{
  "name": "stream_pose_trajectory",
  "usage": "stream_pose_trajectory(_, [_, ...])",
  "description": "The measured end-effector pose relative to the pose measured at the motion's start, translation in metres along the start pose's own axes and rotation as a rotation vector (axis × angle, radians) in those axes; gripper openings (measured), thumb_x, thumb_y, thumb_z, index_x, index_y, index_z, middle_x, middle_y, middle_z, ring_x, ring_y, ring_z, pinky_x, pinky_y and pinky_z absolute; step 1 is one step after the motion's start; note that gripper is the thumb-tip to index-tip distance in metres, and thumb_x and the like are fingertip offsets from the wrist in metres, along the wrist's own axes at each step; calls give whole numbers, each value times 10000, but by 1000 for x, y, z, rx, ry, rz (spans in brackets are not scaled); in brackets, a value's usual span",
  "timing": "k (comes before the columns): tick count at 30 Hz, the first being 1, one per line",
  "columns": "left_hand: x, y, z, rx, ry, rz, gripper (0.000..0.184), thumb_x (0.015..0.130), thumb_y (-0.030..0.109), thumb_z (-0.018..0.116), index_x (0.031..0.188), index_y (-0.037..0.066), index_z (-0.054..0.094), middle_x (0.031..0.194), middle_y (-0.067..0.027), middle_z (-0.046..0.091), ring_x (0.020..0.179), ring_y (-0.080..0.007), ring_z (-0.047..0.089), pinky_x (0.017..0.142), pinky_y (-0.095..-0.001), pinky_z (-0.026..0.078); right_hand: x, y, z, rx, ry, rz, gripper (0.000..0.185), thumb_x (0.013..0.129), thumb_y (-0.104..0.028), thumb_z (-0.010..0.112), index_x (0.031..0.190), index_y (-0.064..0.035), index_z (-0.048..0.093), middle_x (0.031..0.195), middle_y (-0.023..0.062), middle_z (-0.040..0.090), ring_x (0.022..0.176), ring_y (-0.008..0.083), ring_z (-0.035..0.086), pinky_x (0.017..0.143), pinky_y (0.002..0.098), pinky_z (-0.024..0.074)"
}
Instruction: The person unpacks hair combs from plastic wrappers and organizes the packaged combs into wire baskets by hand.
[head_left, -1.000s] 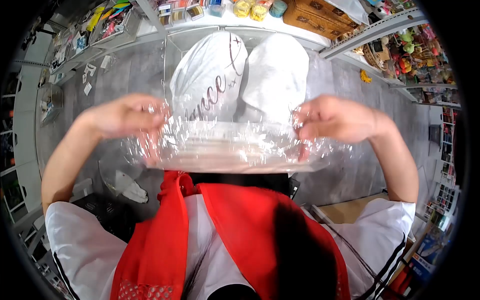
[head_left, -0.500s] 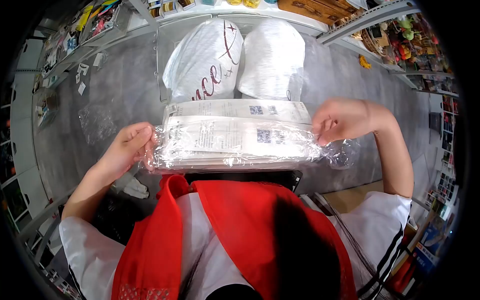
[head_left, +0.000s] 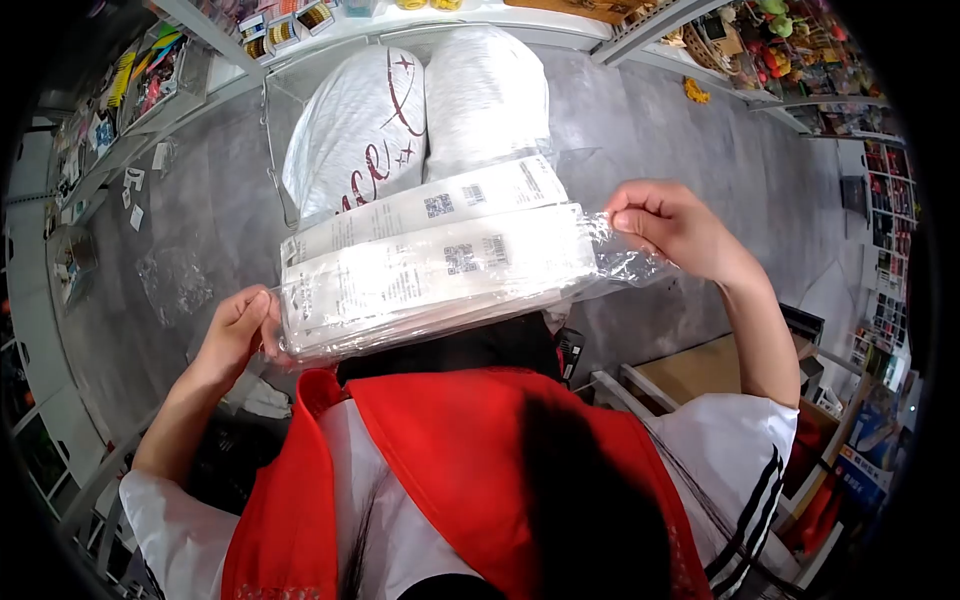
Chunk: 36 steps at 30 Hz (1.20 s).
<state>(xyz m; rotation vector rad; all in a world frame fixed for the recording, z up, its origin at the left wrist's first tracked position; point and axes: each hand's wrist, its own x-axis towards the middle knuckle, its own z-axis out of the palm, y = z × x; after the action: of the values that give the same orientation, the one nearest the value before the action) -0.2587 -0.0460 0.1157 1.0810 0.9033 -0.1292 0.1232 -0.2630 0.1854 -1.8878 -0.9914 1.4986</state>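
A clear plastic bag [head_left: 628, 262] surrounds a stack of flat white printed packets [head_left: 400, 280] bearing text, QR codes and barcodes. It lies across my lap, its right side tilted up. My left hand [head_left: 240, 325] pinches the bag's left end between thumb and fingers. At the other end, my right hand [head_left: 668, 228] is closed on the loose plastic edge, which stretches out beyond the packets. Beneath the stack's far side are my knees in light grey trousers [head_left: 485, 100] with dark red lettering.
Shelves with small goods [head_left: 155, 75] run along the left, and more shelving with colourful items [head_left: 780, 50] stands at the right. On the grey floor [head_left: 640, 130] lie crumpled clear plastic [head_left: 175, 280], small white tags [head_left: 135, 190] and a yellow scrap [head_left: 696, 91]. A cardboard-coloured panel [head_left: 690, 372] is near my right elbow.
The bag and packets have shifted left and tilted, right end higher. My right hand has pulled the plastic edge out straighter. The whole view has turned slightly.
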Motion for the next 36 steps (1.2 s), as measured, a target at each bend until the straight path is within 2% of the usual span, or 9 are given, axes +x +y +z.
stream_pose_trajectory(10, [18, -15, 3, 592, 342, 225, 190, 899, 107, 420, 778, 2, 521, 502, -28, 457, 446, -93, 440, 438, -247, 350, 61, 20, 3, -229, 129, -126, 106, 807, -65, 549, 801, 36, 580, 639, 70, 543, 611, 154, 512, 604, 285, 418])
stream_pose_trajectory(15, [9, -12, 29, 947, 615, 518, 164, 731, 7, 590, 888, 29, 550, 670, -79, 534, 537, -225, 522, 505, -296, 415, 46, 3, 20, -822, 441, -528, 41, 715, -38, 600, 733, -14, 572, 743, 67, 548, 736, 236, 515, 670, 330, 405])
stream_pose_trajectory(18, [11, 9, 26, 1536, 507, 1261, 277, 665, 14, 600, 936, 53, 562, 853, -84, 577, 701, -229, 574, 609, -308, 461, 44, 4, 29, -1049, 520, -642, 100, 647, -29, 626, 712, -42, 551, 783, 53, 523, 756, 233, 497, 671, 336, 396])
stream_pose_trajectory(19, [10, 6, 24, 1611, 316, 1182, 325, 628, 34, 580, 952, 56, 570, 988, -92, 575, 885, -247, 572, 754, -350, 473, 45, 6, 29, -1054, 507, -632, 119, 637, -22, 633, 723, -37, 553, 789, 58, 530, 774, 238, 505, 684, 342, 402])
stream_pose_trajectory(23, [5, 9, 15, 1445, 97, 1003, 386, 653, 72, 573, 1033, 11, 547, 1123, -127, 539, 1024, -274, 530, 879, -389, 433, 33, -4, 40, -1202, 584, -799, 211, 614, -36, 630, 821, -36, 589, 924, 72, 566, 890, 248, 527, 765, 348, 417])
stream_pose_trajectory(26, [-3, 15, 19, 1439, 49, 859, 479, 677, 124, 607, 1129, 12, 495, 1138, -144, 518, 1024, -302, 521, 882, -387, 430, 11, -12, 68, -1095, 152, -852, 280, 684, -106, 592, 959, -52, 593, 1103, 98, 536, 1003, 240, 516, 855, 376, 405])
stream_pose_trajectory(29, [-7, 26, 36, 1384, 34, 776, 570, 685, 205, 650, 1179, 4, 446, 1146, -158, 491, 1014, -328, 512, 895, -388, 416, 17, -8, 82, -1441, 262, -702, 339, 722, -117, 553, 1059, -77, 552, 1172, 112, 502, 1026, 254, 515, 894, 410, 389])
stream_pose_trajectory(33, [-5, 28, 44, 1378, 89, 708, 656, 671, 282, 680, 1208, 8, 418, 1142, -168, 476, 996, -333, 506, 876, -385, 413, 39, 20, 83, -1438, 476, -862, 448, 707, -76, 526, 1153, -78, 485, 1170, 110, 496, 1057, 256, 488, 862, 394, 399])
stream_pose_trajectory(36, [0, 35, 56, 1396, 177, 700, 715, 640, 315, 703, 1220, 17, 408, 1148, -179, 465, 981, -324, 505, 840, -379, 423, 43, -7, 73, -1354, 302, -821, 484, 651, -45, 548, 1130, -40, 482, 1058, 114, 526, 938, 254, 521, 797, 365, 418])
